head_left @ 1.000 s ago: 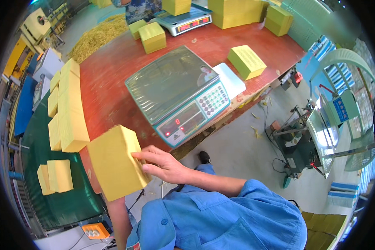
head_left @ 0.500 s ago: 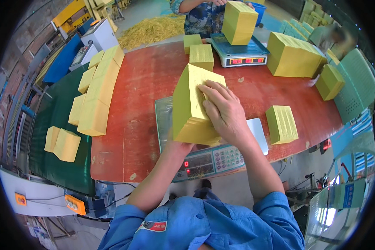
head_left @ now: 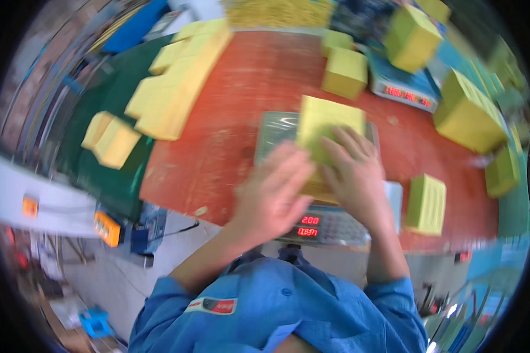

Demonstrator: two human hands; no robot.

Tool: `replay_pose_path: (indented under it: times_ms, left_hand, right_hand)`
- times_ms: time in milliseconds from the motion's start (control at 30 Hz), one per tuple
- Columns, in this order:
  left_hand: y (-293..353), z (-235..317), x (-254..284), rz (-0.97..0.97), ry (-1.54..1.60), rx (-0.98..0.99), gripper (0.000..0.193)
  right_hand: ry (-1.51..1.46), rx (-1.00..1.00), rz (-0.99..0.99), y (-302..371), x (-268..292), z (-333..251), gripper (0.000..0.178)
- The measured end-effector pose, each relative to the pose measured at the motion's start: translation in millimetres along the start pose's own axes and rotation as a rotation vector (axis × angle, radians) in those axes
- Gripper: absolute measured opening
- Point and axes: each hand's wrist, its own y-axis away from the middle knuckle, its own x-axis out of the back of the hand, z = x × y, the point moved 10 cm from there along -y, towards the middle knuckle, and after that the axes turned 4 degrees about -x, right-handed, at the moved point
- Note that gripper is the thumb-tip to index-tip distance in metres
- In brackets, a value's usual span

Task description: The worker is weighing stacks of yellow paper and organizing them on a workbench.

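yellow block (head_left: 327, 126): matt, paper-like | tabletop (head_left: 247, 106): smooth red-brown

A block (head_left: 327, 132) lies on the scale (head_left: 288, 176), on the table (head_left: 229, 117)

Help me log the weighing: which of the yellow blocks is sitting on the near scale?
The yellow block under the right hand, resting on the near scale. All other blocks lie on the red table or elsewhere.

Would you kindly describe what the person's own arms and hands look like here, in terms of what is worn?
Both hands are bare, with no gloves: the left hand is motion-blurred, the right hand sharper. The forearms are bare too. Blue work-shirt sleeves are pushed up near the elbows, and the shirt carries a small red-and-white patch on the chest.
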Motion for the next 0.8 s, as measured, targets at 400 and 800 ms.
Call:
replay_pose_path:
  times_ms: [400,800]
  left_hand:
    - [88,-238,181,0.571,-0.261,0.273,0.045]
    - [183,-522,150,0.1,0.745,1.143,0.073]
  right_hand:
    - [-0.339,0.061,-0.078,-43,-60,-175,0.03]
    - [-0.59,0.032,-0.34,-89,-184,-266,0.03]
